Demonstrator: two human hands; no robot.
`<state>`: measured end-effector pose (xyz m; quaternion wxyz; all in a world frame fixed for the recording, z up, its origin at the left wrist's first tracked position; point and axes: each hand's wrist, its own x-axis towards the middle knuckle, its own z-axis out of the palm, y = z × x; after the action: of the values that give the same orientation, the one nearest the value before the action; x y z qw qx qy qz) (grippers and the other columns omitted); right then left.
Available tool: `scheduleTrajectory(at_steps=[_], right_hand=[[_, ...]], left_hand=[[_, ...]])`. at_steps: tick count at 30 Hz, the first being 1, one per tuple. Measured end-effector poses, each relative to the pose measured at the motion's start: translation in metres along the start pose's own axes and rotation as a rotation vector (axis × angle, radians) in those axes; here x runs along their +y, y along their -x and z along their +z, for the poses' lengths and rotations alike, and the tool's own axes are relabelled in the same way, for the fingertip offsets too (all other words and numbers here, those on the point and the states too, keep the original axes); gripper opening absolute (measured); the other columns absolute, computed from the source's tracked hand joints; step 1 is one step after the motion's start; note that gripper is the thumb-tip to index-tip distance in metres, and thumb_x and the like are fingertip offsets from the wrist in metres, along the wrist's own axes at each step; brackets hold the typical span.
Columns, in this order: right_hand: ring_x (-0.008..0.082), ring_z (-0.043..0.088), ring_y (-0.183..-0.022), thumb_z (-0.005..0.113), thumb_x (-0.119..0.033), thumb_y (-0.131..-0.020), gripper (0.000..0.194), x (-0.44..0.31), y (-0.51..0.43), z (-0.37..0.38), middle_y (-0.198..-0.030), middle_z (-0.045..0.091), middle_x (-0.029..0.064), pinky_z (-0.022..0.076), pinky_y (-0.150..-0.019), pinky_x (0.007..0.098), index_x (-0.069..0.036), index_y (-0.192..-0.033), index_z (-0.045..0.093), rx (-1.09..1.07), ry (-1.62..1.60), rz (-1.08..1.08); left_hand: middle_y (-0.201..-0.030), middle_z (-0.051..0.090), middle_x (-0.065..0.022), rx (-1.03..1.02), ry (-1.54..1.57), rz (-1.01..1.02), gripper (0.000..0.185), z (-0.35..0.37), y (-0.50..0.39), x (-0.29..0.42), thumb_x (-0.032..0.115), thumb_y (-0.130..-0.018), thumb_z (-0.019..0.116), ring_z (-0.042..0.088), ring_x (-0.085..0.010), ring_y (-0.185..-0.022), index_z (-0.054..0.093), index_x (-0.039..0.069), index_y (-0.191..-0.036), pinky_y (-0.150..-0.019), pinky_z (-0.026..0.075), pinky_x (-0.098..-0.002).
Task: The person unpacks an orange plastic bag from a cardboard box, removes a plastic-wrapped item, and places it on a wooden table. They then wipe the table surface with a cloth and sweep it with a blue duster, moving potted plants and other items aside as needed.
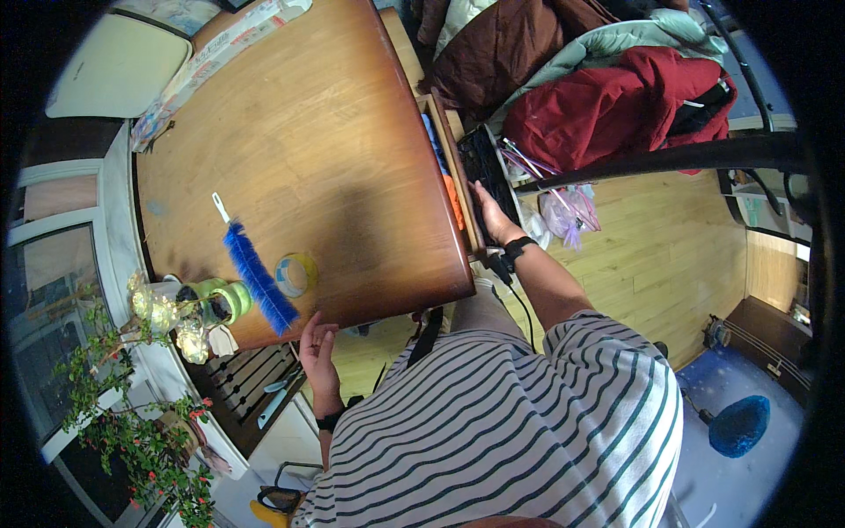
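Note:
My right hand (492, 212) lies with extended fingers against the outer front of a wooden drawer (469, 198), gripping nothing. The drawer sticks out from under the tabletop; blue and orange things (451, 198) show in its narrow gap. My left hand (318, 350) is at the near edge of the wooden table (284, 145), fingers apart and holding nothing. Just beyond it, a blue bristle duster (261, 280) with a white handle lies on the tabletop. Beside the duster is a roll of tape (295, 274).
Green pots (231, 301) and glowing string lights (158, 307) stand at the table's left corner, above a flowering plant (158, 455). Red clothing (614, 109) and a brown jacket (508, 59) are heaped beyond the drawer. A black cable (526, 307) hangs beside my right arm.

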<state>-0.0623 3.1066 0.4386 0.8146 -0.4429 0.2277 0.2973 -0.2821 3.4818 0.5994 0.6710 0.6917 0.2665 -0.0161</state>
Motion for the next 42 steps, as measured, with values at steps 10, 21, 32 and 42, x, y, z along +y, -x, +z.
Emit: scheduleTrajectory(at_steps=[10, 21, 32, 42], right_hand=[[0.0245, 0.055, -0.126, 0.030, -0.064, -0.106, 0.075, 0.016, -0.018, 0.023, -0.142, 0.058, 0.0127, 0.0403, -0.109, 0.0379, -0.006, -0.148, 0.051, -0.032, 0.070, 0.171], [0.0254, 0.049, -0.137, 0.020, -0.062, -0.108, 0.078, 0.051, -0.047, 0.006, -0.152, 0.051, 0.0148, 0.0339, -0.117, 0.0361, -0.004, -0.156, 0.041, -0.086, 0.175, 0.228], [0.0401, 0.066, -0.106, 0.069, -0.024, -0.087, 0.034, 0.031, 0.013, -0.055, -0.109, 0.072, 0.0212, 0.0508, -0.098, 0.0437, 0.002, -0.110, 0.070, 0.621, 1.265, -0.540], [0.0379, 0.053, -0.128, 0.073, -0.043, -0.082, 0.085, 0.069, 0.025, -0.147, -0.138, 0.055, 0.0188, 0.0423, -0.104, 0.0558, -0.002, -0.147, 0.038, 1.108, 1.783, -0.222]], left_hand=[[-0.109, 0.069, -0.0085, -0.073, 0.019, 0.042, 0.046, 0.004, -0.017, 0.007, 0.000, -0.098, 0.061, 0.064, -0.0179, -0.108, 0.053, -0.003, -0.143, -0.102, 0.048, -0.0318], [-0.107, 0.068, -0.0055, -0.126, -0.134, 0.057, 0.044, 0.011, -0.018, 0.034, -0.003, -0.098, 0.059, 0.060, -0.0111, -0.100, 0.055, -0.001, -0.142, -0.095, 0.046, -0.0248], [-0.105, 0.068, -0.0019, 0.002, -0.124, 0.101, 0.042, -0.026, 0.029, 0.030, -0.001, -0.098, 0.063, 0.062, -0.0086, -0.099, 0.058, 0.003, -0.140, -0.089, 0.048, -0.0237], [-0.107, 0.069, -0.0015, 0.188, -0.080, 0.068, 0.041, -0.068, 0.089, -0.024, 0.005, -0.099, 0.066, 0.062, -0.0097, -0.100, 0.059, 0.007, -0.139, -0.089, 0.049, -0.0260]])
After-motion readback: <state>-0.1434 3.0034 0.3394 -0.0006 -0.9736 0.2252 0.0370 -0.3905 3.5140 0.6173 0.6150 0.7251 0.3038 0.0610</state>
